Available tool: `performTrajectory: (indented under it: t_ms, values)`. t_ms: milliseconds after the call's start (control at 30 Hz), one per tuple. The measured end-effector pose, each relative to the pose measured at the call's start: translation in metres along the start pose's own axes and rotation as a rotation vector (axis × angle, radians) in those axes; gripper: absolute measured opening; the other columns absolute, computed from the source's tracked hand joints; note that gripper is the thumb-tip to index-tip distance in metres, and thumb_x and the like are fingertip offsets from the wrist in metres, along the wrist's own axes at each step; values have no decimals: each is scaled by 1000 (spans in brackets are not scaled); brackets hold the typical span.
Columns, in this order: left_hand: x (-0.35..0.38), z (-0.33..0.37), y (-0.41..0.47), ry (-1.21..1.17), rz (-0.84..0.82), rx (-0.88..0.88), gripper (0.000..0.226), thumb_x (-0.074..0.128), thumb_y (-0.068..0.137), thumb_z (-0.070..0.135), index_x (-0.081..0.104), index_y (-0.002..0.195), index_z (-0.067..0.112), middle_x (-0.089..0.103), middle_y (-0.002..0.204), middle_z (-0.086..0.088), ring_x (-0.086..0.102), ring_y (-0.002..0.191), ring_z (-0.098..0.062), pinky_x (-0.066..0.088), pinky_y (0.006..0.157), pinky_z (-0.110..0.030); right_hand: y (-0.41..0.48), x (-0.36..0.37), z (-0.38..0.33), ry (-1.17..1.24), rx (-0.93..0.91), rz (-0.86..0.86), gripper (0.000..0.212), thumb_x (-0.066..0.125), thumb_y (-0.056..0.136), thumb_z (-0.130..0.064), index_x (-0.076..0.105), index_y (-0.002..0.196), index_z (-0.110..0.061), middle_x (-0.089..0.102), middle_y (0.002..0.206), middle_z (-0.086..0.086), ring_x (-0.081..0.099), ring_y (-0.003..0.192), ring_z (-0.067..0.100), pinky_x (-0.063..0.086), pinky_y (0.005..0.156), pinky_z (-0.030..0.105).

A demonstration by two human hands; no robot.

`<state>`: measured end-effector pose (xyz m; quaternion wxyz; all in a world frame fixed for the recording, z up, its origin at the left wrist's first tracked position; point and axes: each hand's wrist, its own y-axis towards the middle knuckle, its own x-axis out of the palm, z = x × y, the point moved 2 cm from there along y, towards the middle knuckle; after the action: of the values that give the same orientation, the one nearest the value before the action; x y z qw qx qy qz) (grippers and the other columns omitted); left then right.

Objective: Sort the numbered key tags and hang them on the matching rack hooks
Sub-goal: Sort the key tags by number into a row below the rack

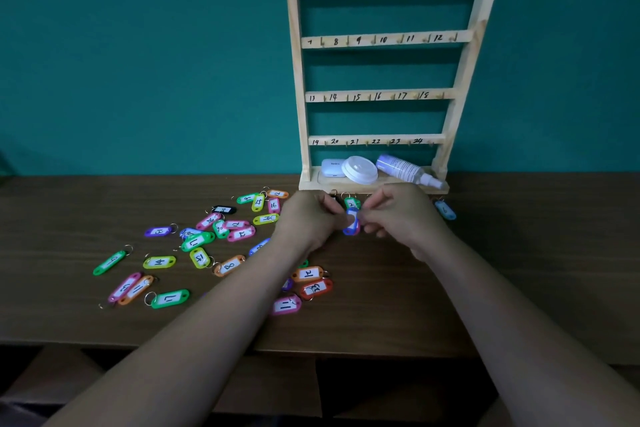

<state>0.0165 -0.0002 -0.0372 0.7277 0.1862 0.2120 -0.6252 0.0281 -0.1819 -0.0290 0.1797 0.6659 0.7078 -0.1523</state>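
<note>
Pinching a blue key tag (352,222) between both hands, I hold it low over the brown table (536,270), just in front of the wooden rack (381,39); whether it touches the tabletop I cannot tell. My left hand (306,218) curls its fingers round the tag's left edge. My right hand (403,213) nips the right edge with thumb and fingertips. Both are clamped on it. My fingers cover part of its white label, so I cannot read the number.

Just behind it a green tag (352,203) lies at the foot of the rack, and a pale blue tag (445,210) lies to the right, near the base. The rack's four rails are numbered 1 to 24. Its bottom shelf holds a white case (332,167), a white round lid (359,170) and a spray bottle (405,168) lying on its side.

Loose tags are scattered to the left, among them a green 17 tag (171,298), a yellow 14 tag (159,262) and an orange 8 tag (229,266). My left forearm crosses over several, hiding parts of them.
</note>
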Motion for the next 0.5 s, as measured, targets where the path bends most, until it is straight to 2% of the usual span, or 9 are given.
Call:
performTrajectory:
  t_ms: [100, 267, 400, 500]
  values:
    - [5, -2, 3, 178, 6, 18, 19, 90, 78, 33, 73, 74, 26, 74, 76, 8, 69, 79, -12, 53, 70, -28, 0, 4, 8, -86, 9, -9, 9, 83, 85, -9, 76, 86, -15, 78, 73, 3, 78, 68, 15, 59, 60, 32]
    - [4, -7, 3, 354, 48, 72, 24, 87, 80, 38, 67, 68, 32, 70, 75, 13, 66, 77, -9, 44, 61, -24, 1, 17, 12, -218, -46, -22, 13, 86, 83, -14, 76, 81, -24, 78, 73, -3, 74, 64, 6, 61, 70, 33]
    - [2, -7, 3, 424, 70, 120, 23, 84, 81, 37, 65, 69, 32, 71, 78, 9, 67, 81, -13, 50, 64, -28, 1, 24, 9, -246, -83, -13, 16, 89, 80, -17, 76, 77, -27, 76, 79, -6, 73, 78, 13, 62, 79, 38]
    - [2, -8, 4, 484, 87, 123, 23, 82, 82, 37, 65, 69, 32, 71, 81, 6, 67, 82, -16, 52, 64, -29, 2, 27, 8, -249, -88, -17, 15, 87, 82, -17, 77, 79, -27, 76, 82, -7, 73, 80, 13, 63, 82, 40]
